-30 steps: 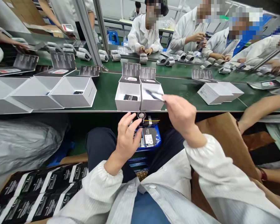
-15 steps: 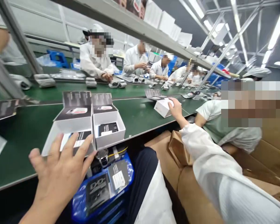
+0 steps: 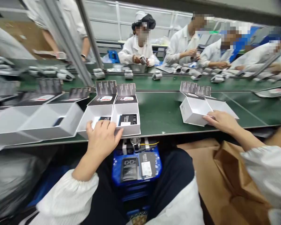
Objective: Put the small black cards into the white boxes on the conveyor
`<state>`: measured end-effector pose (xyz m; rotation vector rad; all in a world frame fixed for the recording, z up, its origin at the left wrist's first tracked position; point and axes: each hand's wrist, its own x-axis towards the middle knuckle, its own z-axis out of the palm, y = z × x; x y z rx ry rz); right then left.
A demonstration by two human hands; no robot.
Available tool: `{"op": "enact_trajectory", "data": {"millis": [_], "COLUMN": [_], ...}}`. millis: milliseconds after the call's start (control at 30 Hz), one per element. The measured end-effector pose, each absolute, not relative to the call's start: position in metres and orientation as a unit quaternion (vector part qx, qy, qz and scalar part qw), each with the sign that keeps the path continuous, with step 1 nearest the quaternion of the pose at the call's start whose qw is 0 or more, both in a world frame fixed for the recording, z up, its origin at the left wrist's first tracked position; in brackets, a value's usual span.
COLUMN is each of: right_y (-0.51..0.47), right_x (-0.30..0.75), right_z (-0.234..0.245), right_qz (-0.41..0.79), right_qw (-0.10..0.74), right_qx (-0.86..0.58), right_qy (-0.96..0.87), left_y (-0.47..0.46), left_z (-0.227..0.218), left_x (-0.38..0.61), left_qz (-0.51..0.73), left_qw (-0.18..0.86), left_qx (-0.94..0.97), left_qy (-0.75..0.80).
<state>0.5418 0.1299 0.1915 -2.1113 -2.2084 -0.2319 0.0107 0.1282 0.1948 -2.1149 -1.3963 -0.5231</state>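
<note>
My left hand (image 3: pixel 102 139) lies on the front rim of a pair of open white boxes (image 3: pixel 128 129) on the green belt (image 3: pixel 161 112), fingers curled over the rim of the left one. Each box holds a black card, and its black lid stands open behind. My right hand (image 3: pixel 221 120) reaches right and grips the near edge of a second pair of white boxes (image 3: pixel 193 111), fingers laid along the wall. A blue tray (image 3: pixel 115 164) with black packets and small parts sits on my lap between the hands.
More open white boxes (image 3: pixel 48 123) line the belt at left. A brown cardboard carton (image 3: pixel 224 175) stands by my right knee. Several people in white coats work across the belt among small rolled parts (image 3: pixel 156 75). Metal frame posts (image 3: pixel 60 34) rise at back left.
The view swung back left and down. My right hand has drawn the second pair of boxes nearer along the belt. My left hand came down from open in the air onto the near boxes' rim.
</note>
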Motion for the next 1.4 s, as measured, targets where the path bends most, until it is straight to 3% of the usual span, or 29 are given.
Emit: {"op": "enact_trajectory", "data": {"millis": [200, 333, 467, 533, 600, 733, 800, 867, 1167, 1333, 1400], "right_y": [0.108, 0.109, 0.096, 0.077, 0.053, 0.011, 0.0, -0.005, -0.001, -0.023, -0.019], "right_x": [0.334, 0.226, 0.227, 0.246, 0.259, 0.26, 0.255, 0.252, 0.25, 0.234, 0.228], "right_z": [0.191, 0.204, 0.203, 0.187, 0.159, 0.083, 0.054, 0.039, 0.068, 0.14, 0.173], "right_qz": [-0.155, -0.125, -0.133, -0.15, -0.118, -0.006, 0.02, 0.034, 0.059, 0.11, 0.056], "right_qw": [0.078, 0.115, 0.18, 0.259, 0.281, 0.088, 0.006, -0.021, 0.025, 0.218, 0.301], "right_qx": [-0.599, -0.576, -0.538, -0.489, -0.446, -0.449, -0.47, -0.469, -0.509, -0.472, -0.424], "right_qy": [-0.782, -0.799, -0.813, -0.819, -0.842, -0.889, -0.882, -0.882, -0.859, -0.847, -0.853], "left_y": [0.111, 0.106, 0.089, 0.069, 0.043, -0.004, -0.014, -0.017, -0.014, -0.005, 0.001], "left_z": [0.201, 0.207, 0.198, 0.173, 0.135, 0.049, 0.022, 0.011, 0.04, 0.119, 0.157], "left_x": [-0.053, -0.069, -0.078, -0.071, -0.053, -0.003, 0.013, 0.017, 0.0, 0.018, 0.024], "left_qz": [-0.162, -0.155, -0.234, -0.288, -0.276, -0.077, -0.037, -0.042, -0.128, -0.348, -0.459], "left_qw": [0.214, 0.179, 0.172, 0.15, 0.079, -0.092, -0.111, -0.108, -0.068, 0.007, 0.054], "left_qx": [-0.79, -0.793, -0.791, -0.797, -0.829, -0.878, -0.873, -0.871, -0.88, -0.877, -0.832], "left_qy": [-0.551, -0.561, -0.539, -0.51, -0.48, -0.463, -0.473, -0.477, -0.452, -0.332, -0.306]}}
